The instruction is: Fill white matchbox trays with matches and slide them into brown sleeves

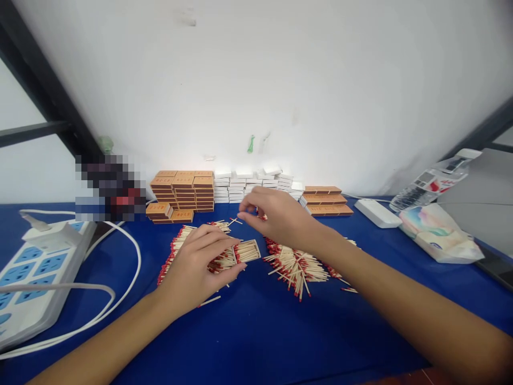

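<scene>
My left hand [197, 262] grips a small matchbox tray [258, 249] between thumb and fingers. The tray is filled with red-tipped matches [246, 251] lying lengthwise. Just above and beyond it hovers my right hand [274, 211], with thumb and fingers curled close together. Whether a match is pinched there I cannot make out; a couple of crossed matches [235, 220] show by the fingertips. One pile of loose matches [176, 251] lies behind and under my left hand. Another pile of matches [298, 267] spreads beneath my right forearm.
Orange matchboxes [183, 192] are stacked against the wall, beside white trays [236, 188] and more orange boxes [326, 200]. A power strip [40, 272] with white cables lies left. At right are a white box [378, 213], a tissue pack [441, 235] and a plastic bottle [435, 182].
</scene>
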Tool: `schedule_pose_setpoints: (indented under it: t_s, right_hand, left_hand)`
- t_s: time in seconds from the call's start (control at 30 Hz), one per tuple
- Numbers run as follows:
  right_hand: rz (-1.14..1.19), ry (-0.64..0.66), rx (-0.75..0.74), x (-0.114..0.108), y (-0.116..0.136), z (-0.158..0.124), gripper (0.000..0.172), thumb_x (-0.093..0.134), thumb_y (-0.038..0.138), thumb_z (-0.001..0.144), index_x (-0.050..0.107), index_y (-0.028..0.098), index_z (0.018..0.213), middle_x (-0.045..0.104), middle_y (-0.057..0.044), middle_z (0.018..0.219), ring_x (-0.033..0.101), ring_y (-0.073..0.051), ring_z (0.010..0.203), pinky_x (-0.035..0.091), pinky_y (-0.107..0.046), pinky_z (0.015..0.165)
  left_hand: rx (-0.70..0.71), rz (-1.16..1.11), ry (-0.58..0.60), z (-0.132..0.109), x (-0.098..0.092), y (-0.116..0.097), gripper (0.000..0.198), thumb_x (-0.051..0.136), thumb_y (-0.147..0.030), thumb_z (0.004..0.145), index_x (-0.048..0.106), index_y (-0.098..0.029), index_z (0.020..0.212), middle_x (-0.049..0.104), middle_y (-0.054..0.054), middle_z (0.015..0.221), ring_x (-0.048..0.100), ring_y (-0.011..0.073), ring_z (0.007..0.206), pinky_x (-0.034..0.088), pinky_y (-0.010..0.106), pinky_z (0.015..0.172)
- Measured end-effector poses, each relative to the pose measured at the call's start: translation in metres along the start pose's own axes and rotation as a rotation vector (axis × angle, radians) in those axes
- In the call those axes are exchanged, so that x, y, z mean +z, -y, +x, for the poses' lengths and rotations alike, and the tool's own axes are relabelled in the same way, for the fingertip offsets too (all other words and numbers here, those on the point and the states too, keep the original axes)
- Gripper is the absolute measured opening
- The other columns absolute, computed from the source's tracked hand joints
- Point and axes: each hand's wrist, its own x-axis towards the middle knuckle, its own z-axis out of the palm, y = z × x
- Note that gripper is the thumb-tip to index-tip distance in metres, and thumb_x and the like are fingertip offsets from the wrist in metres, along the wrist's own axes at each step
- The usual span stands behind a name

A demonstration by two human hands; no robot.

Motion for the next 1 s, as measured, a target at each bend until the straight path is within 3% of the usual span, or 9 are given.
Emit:
schedule_pose_setpoints:
  t_s: [0.17, 0.3, 0.53, 1.0]
  right_hand:
    - [-0.078, -0.067, -0.078, 0.015, -0.009, 0.073, 0.019, 0.070, 0.035, 0.097, 0.069, 0.019, 0.107, 0.068, -0.007, 0.107, 0.059, -0.021, 0.094, 0.043, -0.036, 0.082]
    - [-0.128, -0.083, -0.056, 0.039, -0.015, 0.108, 0.027, 0.073, 0.038, 0.096, 0.069, 0.015, 0.109, 0.067, -0.013, 0.116, 0.056, -0.027, 0.109, 0.044, -0.039, 0.091]
    - [-0.129, -0.098, 0.000, 0.059, -0.016, 0.118, 0.027, 0.072, 0.041, 0.096, 0.068, 0.016, 0.106, 0.065, -0.013, 0.112, 0.052, -0.028, 0.109, 0.044, -0.041, 0.094]
    - [-0.077, -0.046, -0.003, 0.049, -0.015, 0.126, 0.036, 0.082, 0.042, 0.088, 0.062, 0.017, 0.104, 0.065, -0.012, 0.113, 0.056, -0.025, 0.104, 0.046, -0.039, 0.091]
  left_hand:
    - [0.029, 0.012, -0.018, 0.000, -0.001, 0.002, 0.032, 0.082, -0.031, 0.088, 0.074, -0.023, 0.118, 0.079, 0.008, 0.104, 0.069, 0.0262, 0.102, 0.057, 0.047, 0.092]
    - [0.034, 0.014, -0.038, 0.000, -0.002, 0.006, 0.032, 0.082, -0.030, 0.088, 0.074, -0.021, 0.118, 0.079, 0.008, 0.104, 0.069, 0.0269, 0.102, 0.058, 0.048, 0.090]
    - [-0.002, -0.003, -0.049, -0.001, -0.001, 0.009, 0.034, 0.083, -0.031, 0.088, 0.074, -0.023, 0.120, 0.079, 0.008, 0.106, 0.068, 0.0270, 0.106, 0.058, 0.050, 0.095]
    - [-0.038, 0.017, -0.041, 0.000, -0.006, 0.015, 0.036, 0.082, -0.032, 0.089, 0.073, -0.023, 0.123, 0.078, 0.008, 0.109, 0.066, 0.0259, 0.105, 0.057, 0.048, 0.094]
